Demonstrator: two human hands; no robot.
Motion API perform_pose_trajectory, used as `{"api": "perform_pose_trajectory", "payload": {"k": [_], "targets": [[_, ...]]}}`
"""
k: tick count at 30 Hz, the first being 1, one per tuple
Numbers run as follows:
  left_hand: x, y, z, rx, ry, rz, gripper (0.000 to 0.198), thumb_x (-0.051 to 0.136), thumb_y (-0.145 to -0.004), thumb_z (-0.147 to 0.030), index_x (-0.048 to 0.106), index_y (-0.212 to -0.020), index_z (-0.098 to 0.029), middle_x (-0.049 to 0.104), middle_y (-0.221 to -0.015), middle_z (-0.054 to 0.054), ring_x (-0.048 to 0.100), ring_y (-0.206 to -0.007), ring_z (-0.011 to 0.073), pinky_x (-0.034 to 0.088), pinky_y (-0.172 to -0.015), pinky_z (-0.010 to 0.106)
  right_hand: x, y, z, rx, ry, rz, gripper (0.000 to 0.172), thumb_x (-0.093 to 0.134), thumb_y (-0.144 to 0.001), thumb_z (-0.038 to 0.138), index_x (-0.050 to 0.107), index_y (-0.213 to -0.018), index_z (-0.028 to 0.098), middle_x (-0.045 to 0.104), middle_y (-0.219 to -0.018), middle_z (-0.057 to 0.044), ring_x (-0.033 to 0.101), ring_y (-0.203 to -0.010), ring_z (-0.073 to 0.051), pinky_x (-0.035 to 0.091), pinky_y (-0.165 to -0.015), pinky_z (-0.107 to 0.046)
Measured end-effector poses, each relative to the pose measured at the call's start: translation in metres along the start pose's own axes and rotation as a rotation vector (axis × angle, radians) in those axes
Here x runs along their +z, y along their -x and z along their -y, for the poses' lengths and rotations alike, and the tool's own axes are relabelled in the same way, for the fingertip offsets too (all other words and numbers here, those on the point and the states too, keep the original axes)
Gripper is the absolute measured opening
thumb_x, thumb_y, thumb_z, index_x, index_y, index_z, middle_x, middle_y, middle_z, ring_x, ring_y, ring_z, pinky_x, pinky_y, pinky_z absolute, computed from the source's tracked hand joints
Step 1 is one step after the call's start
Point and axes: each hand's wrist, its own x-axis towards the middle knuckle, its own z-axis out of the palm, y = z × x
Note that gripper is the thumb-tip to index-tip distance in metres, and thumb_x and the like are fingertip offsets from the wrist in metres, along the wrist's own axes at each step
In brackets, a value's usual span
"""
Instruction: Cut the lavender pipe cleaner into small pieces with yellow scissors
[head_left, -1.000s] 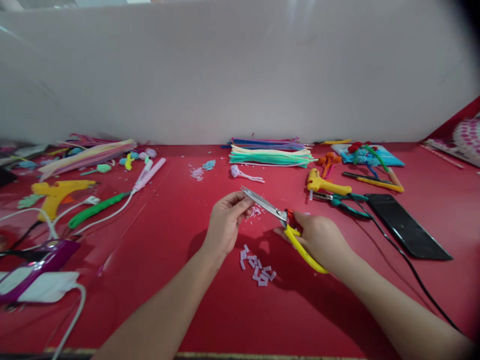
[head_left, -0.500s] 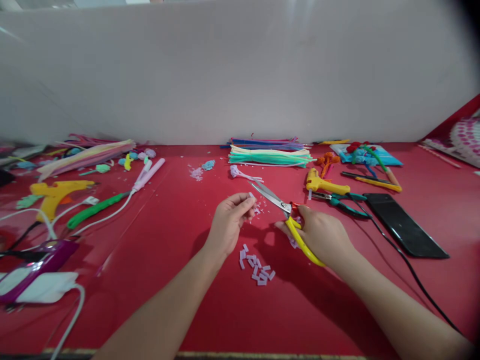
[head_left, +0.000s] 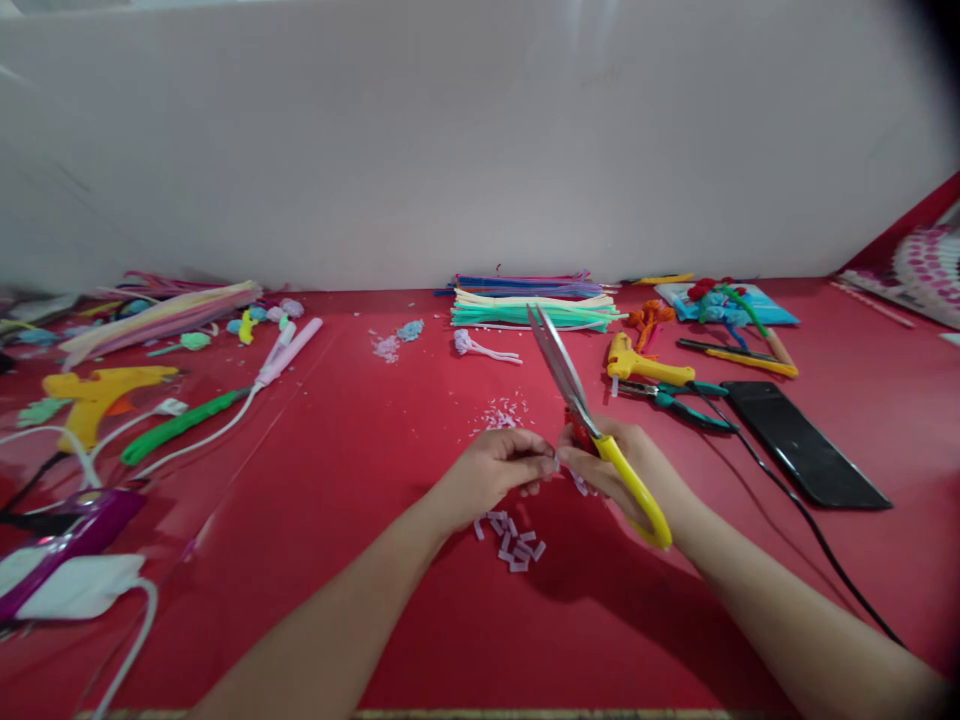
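Note:
My left hand is closed in a pinch on a small lilac strip piece, its fingertips meeting those of my right hand. My right hand holds scissors with yellow and red handles. Their blades point up and away, nearly together. Lilac bits show under the right fingers. Below my hands lies a loose group of short cut lilac pieces. Fine lilac clippings are scattered just beyond the left hand. Farther back rests a lilac pipe-cleaner piece with a bunched head.
Pipe-cleaner bundles lie by the grey wall. On the right are a yellow glue gun, pliers, a black phone and a cable. Another glue gun, a pink styling iron and cords occupy the left.
My left hand has moved right and nearer to me, meeting the right fingertips. The scissors have swung from pointing left to pointing up, their blades closer together. Clippings beyond the left hand are now uncovered.

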Motion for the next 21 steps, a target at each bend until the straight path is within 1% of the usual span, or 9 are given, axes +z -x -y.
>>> {"api": "perform_pose_trajectory", "payload": {"k": [2, 5, 7, 9, 11, 15, 17, 19, 21], "targets": [[0.001, 0.0, 0.001, 0.012, -0.066, -0.019, 0.011, 0.051, -0.071, -0.024, 0.056, -0.066, -0.015, 0.048, -0.059, -0.002, 0.046, -0.053, 0.009, 0.036, -0.055, 0.022, 0.002, -0.001, -0.004, -0.018, 0.023, -0.028, 0.017, 0.046, -0.07, 0.033, 0.048, -0.064, 0.017, 0.041, -0.051, 0.005, 0.038, -0.047, -0.006, 0.03, -0.042, -0.017], [0.003, 0.0, 0.001, 0.11, -0.252, -0.143, 0.007, 0.053, -0.069, -0.022, 0.058, -0.067, -0.016, 0.052, -0.065, -0.001, 0.049, -0.061, 0.011, 0.038, -0.059, 0.023, 0.006, -0.003, -0.011, -0.028, 0.107, -0.07, 0.015, 0.045, -0.068, 0.031, 0.046, -0.062, 0.018, 0.041, -0.049, 0.005, 0.039, -0.046, -0.006, 0.027, -0.04, -0.017], [0.004, 0.001, 0.001, 0.183, -0.399, -0.208, 0.006, 0.054, -0.068, -0.02, 0.059, -0.067, -0.016, 0.054, -0.068, 0.0, 0.049, -0.065, 0.012, 0.038, -0.061, 0.023, 0.008, -0.004, -0.014, -0.017, 0.145, -0.074, 0.014, 0.045, -0.068, 0.031, 0.047, -0.063, 0.018, 0.042, -0.049, 0.005, 0.04, -0.045, -0.007, 0.026, -0.04, -0.017], [0.006, 0.002, 0.0, 0.219, -0.513, -0.223, 0.006, 0.053, -0.068, -0.019, 0.059, -0.067, -0.017, 0.054, -0.069, 0.0, 0.049, -0.066, 0.0121, 0.037, -0.06, 0.023, 0.009, -0.005, -0.015, 0.004, 0.173, -0.074, 0.013, 0.045, -0.067, 0.031, 0.048, -0.064, 0.018, 0.043, -0.048, 0.005, 0.04, -0.044, -0.007, 0.026, -0.04, -0.017], [0.007, 0.003, 0.001, 0.246, -0.579, -0.235, 0.007, 0.052, -0.069, -0.017, 0.058, -0.069, -0.016, 0.054, -0.069, 0.001, 0.049, -0.066, 0.0119, 0.037, -0.06, 0.023, 0.009, -0.004, -0.013, 0.022, 0.213, -0.096, 0.013, 0.045, -0.067, 0.031, 0.048, -0.063, 0.019, 0.043, -0.047, 0.005, 0.039, -0.043, -0.007, 0.025, -0.039, -0.017], [0.01, 0.003, 0.002, 0.271, -0.612, -0.247, 0.008, 0.05, -0.07, -0.016, 0.058, -0.07, -0.016, 0.053, -0.068, 0.001, 0.047, -0.064, 0.0111, 0.037, -0.06, 0.023, 0.012, -0.005, -0.012, 0.029, 0.278, -0.146, 0.014, 0.044, -0.067, 0.031, 0.049, -0.062, 0.018, 0.045, -0.046, 0.004, 0.04, -0.043, -0.008, 0.025, -0.041, -0.018], [0.012, 0.003, 0.003, 0.266, -0.602, -0.257, 0.008, 0.05, -0.069, -0.014, 0.058, -0.069, -0.016, 0.053, -0.067, 0.0, 0.046, -0.062, 0.0108, 0.036, -0.059, 0.023, 0.013, -0.005, -0.013, 0.021, 0.288, -0.15, 0.015, 0.044, -0.068, 0.032, 0.049, -0.062, 0.018, 0.045, -0.046, 0.004, 0.04, -0.043, -0.008, 0.025, -0.041, -0.018], [0.012, 0.003, 0.003, 0.259, -0.551, -0.27, 0.008, 0.05, -0.068, -0.013, 0.057, -0.067, -0.016, 0.052, -0.066, 0.0, 0.046, -0.063, 0.0108, 0.036, -0.059, 0.023, 0.013, -0.005, -0.014, 0.013, 0.296, -0.143, 0.019, 0.044, -0.069, 0.036, 0.049, -0.063, 0.018, 0.046, -0.046, 0.003, 0.04, -0.042, -0.008, 0.025, -0.04, -0.018], [0.011, 0.002, 0.003, 0.238, -0.414, -0.299, 0.006, 0.052, -0.068, -0.016, 0.057, -0.065, -0.016, 0.052, -0.065, -0.001, 0.046, -0.063, 0.0108, 0.036, -0.059, 0.023, 0.01, -0.004, -0.013, -0.009, 0.328, -0.131, 0.024, 0.042, -0.07, 0.041, 0.05, -0.065, 0.018, 0.048, -0.048, 0.002, 0.042, -0.043, -0.009, 0.024, -0.041, -0.019]]}}
